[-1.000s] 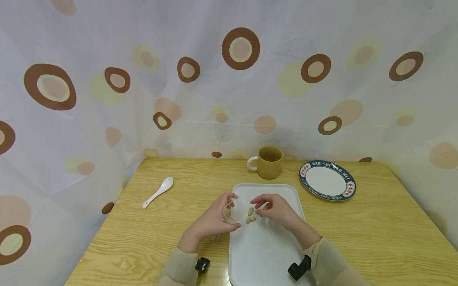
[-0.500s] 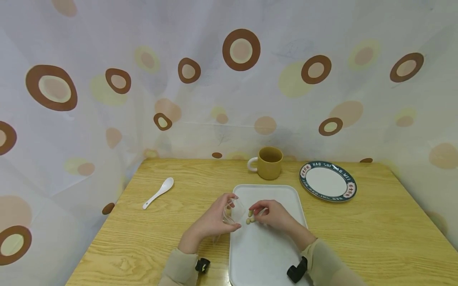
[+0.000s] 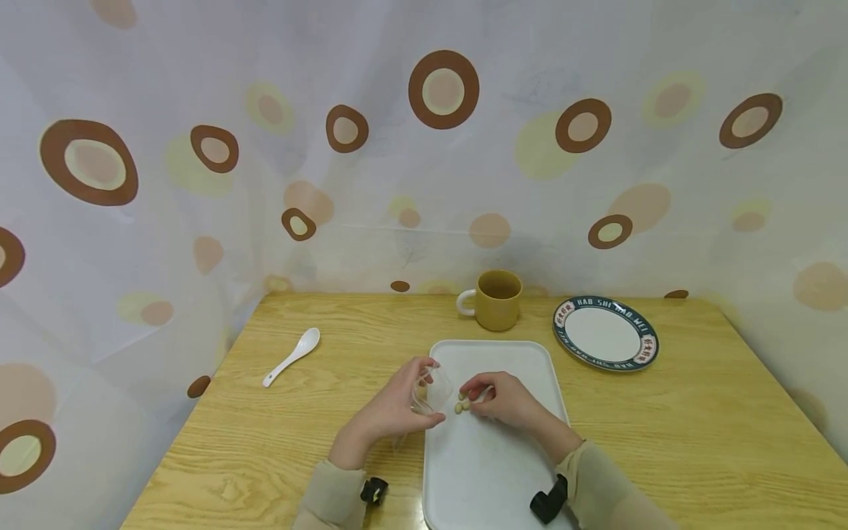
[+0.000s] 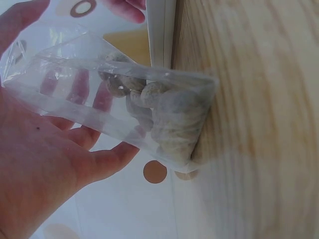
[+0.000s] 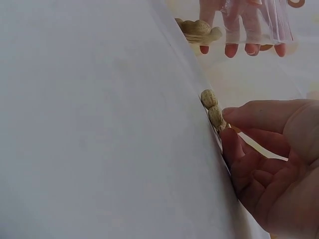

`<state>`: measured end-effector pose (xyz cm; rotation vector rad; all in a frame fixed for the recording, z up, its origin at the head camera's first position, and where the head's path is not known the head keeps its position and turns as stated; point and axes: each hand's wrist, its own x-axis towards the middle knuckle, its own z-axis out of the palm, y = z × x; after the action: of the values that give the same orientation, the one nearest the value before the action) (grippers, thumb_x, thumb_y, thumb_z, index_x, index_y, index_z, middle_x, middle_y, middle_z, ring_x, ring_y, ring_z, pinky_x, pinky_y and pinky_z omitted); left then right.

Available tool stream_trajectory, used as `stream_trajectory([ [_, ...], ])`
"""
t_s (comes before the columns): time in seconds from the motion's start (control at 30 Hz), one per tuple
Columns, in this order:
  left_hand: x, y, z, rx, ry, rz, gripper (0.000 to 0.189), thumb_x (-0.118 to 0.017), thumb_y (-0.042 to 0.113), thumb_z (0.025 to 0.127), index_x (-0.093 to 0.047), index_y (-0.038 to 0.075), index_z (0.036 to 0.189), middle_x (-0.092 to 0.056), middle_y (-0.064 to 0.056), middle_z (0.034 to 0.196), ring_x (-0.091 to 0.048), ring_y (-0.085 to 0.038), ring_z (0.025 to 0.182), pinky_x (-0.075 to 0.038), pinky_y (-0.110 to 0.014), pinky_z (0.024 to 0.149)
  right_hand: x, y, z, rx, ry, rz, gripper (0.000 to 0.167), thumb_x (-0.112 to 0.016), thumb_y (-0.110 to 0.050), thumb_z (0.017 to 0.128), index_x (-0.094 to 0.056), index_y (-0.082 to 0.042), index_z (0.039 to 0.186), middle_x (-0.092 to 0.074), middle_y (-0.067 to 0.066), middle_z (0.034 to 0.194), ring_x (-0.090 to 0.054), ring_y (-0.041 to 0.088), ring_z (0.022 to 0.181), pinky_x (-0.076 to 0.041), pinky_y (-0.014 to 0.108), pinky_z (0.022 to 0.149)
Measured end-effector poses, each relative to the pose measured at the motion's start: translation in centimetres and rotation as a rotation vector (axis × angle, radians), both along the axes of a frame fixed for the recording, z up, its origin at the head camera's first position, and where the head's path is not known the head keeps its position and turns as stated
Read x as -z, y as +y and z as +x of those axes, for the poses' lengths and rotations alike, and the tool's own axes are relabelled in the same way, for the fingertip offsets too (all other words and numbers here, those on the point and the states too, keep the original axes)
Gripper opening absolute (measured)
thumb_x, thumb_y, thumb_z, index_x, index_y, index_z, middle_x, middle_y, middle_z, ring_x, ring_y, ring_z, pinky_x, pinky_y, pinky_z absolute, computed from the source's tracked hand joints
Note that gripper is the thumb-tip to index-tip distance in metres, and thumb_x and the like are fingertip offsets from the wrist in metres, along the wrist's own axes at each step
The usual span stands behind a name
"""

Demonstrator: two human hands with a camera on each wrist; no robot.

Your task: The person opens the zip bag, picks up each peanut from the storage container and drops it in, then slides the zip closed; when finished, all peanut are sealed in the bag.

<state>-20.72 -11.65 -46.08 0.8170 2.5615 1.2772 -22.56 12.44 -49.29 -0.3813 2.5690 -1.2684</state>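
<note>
My left hand [image 3: 397,401] grips a clear plastic bag [image 4: 114,107] by its mouth, fingers and thumb spread round it. Whole peanuts [image 4: 169,107] fill the lower end of the bag, which hangs beside the tray, low over the table. On the white tray [image 3: 490,471], close to the bag's mouth, lie a few peanuts [image 3: 460,407] in their shells. There my right hand [image 3: 509,401] reaches down, thumb and forefinger pinching at a peanut [image 5: 216,117]. Its fingertips partly hide the peanuts in the head view.
Behind the tray stands a mustard mug [image 3: 498,300] with a white handle. An oval plate [image 3: 606,333] with a dark green lettered rim lies to its right. A white spoon [image 3: 293,356] rests at the left of the wooden table [image 3: 689,442]. A patterned curtain [image 3: 371,184] hangs behind.
My right hand has come down and slightly left onto the peanuts, its thumb and fingers drawing together. The left hand and bag have stayed in place.
</note>
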Motion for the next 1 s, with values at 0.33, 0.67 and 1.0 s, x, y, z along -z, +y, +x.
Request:
stream_trajectory([
  [0.33,0.13,0.01,-0.02,0.008,-0.003,0.003,0.074,-0.082,0.022,0.08,-0.038,0.011,0.138,-0.051,-0.015,0.131,-0.053,-0.028,0.12,-0.047,-0.042,0.093,0.0,-0.23,0.17,0.002,0.02,0.021,0.021,-0.075,-0.004,0.081,-0.073,-0.011,0.1,-0.067,-0.002,0.087,-0.053,0.014,0.074,-0.044,0.024,0.065],
  [0.67,0.18,0.04,-0.04,0.008,0.001,0.005,0.074,-0.082,0.022,0.08,-0.038,0.012,0.138,-0.051,-0.014,0.131,-0.053,-0.028,0.12,-0.048,-0.041,0.092,-0.16,-0.54,0.35,0.026,0.027,0.036,0.019,-0.075,-0.003,0.081,-0.074,-0.012,0.098,-0.066,-0.002,0.085,-0.053,0.013,0.074,-0.044,0.024,0.066],
  [1.0,0.19,0.02,-0.06,0.01,0.0,0.002,0.074,-0.082,0.023,0.08,-0.038,0.012,0.139,-0.051,-0.015,0.13,-0.054,-0.028,0.12,-0.048,-0.042,0.093,-0.15,-0.49,0.57,0.025,0.031,0.048,0.015,-0.076,-0.005,0.081,-0.075,-0.011,0.096,-0.068,-0.002,0.086,-0.051,0.012,0.073,-0.042,0.022,0.065],
])
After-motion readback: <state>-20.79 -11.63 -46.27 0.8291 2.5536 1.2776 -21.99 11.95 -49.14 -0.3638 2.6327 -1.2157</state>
